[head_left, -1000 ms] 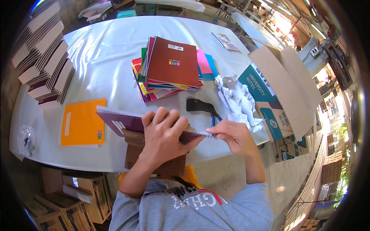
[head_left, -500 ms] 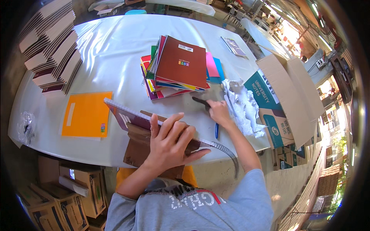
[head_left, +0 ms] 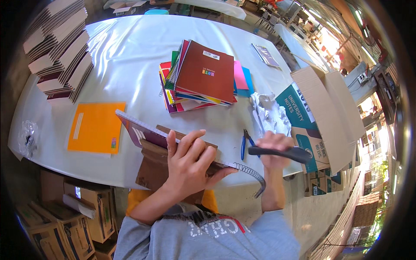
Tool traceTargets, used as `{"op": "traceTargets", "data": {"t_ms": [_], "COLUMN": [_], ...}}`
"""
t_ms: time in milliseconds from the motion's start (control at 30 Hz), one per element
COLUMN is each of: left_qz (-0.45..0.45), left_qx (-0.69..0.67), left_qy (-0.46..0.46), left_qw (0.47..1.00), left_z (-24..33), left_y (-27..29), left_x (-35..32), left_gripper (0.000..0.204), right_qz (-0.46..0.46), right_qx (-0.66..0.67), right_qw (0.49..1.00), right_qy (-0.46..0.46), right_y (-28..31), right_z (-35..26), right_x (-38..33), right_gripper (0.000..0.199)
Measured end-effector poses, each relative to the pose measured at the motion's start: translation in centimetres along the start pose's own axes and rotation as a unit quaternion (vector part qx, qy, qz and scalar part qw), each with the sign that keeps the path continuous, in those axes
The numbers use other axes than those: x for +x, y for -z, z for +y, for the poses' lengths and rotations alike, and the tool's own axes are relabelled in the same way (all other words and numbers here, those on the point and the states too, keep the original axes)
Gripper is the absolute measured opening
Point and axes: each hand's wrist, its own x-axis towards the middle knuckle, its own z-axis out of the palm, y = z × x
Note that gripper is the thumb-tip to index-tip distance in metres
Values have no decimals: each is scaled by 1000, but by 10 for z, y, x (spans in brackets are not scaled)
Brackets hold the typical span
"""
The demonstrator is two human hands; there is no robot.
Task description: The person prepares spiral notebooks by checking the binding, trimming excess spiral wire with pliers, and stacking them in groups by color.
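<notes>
Resting on a brown stand (head_left: 149, 175) at the table's near edge is a tilted purple notebook (head_left: 141, 128). My left hand (head_left: 188, 162) grips its near side, thumb toward the bound edge and fingers spread. From that edge a loose wire coil (head_left: 255, 177) sticks out to the right and curves down. My right hand (head_left: 274, 143), blurred by motion, is closed around a long black bar-shaped tool (head_left: 299, 154); its exact kind I cannot make out. Just left of that hand lie blue-handled pliers (head_left: 244, 145) on the white-covered table.
An orange notebook (head_left: 95, 130) lies at left, near a clear plastic wrapper (head_left: 28, 134). Piled spiral notebooks (head_left: 206, 71) sit mid-table; a tall stack (head_left: 60, 56) stands far left. Crumpled white paper (head_left: 271, 115) borders an open carton (head_left: 333, 112) at right. More cartons (head_left: 69, 234) stand lower left.
My right hand has moved right and nearer to me with the black tool, uncovering the pliers. My left hand and the notebook have barely moved.
</notes>
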Motion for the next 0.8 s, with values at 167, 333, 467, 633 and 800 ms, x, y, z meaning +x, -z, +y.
{"op": "traceTargets", "data": {"t_ms": [167, 333, 467, 633, 800], "left_qz": [-6, -34, 18, 32, 20], "left_qx": [-6, 3, -62, -85, -41], "left_qy": [-4, 3, 16, 24, 44], "left_qw": [1000, 999, 998, 996, 998], "left_z": [-2, -7, -2, -6, -7], "left_y": [2, 0, 0, -1, 7], "left_x": [-1, -3, -3, -2, 2], "left_gripper": [45, 47, 66, 76, 80], "right_qz": [-221, -249, -120, -198, -211], "right_qx": [-418, -211, -191, -506, -168], "right_qw": [869, 942, 958, 812, 963], "right_qy": [-146, -78, -178, -214, 10], "right_y": [-11, -17, -18, -35, -42], "right_z": [5, -1, -2, 2, 15], "right_x": [19, 28, 25, 37, 33], "right_gripper": [13, 20, 19, 18, 24]}}
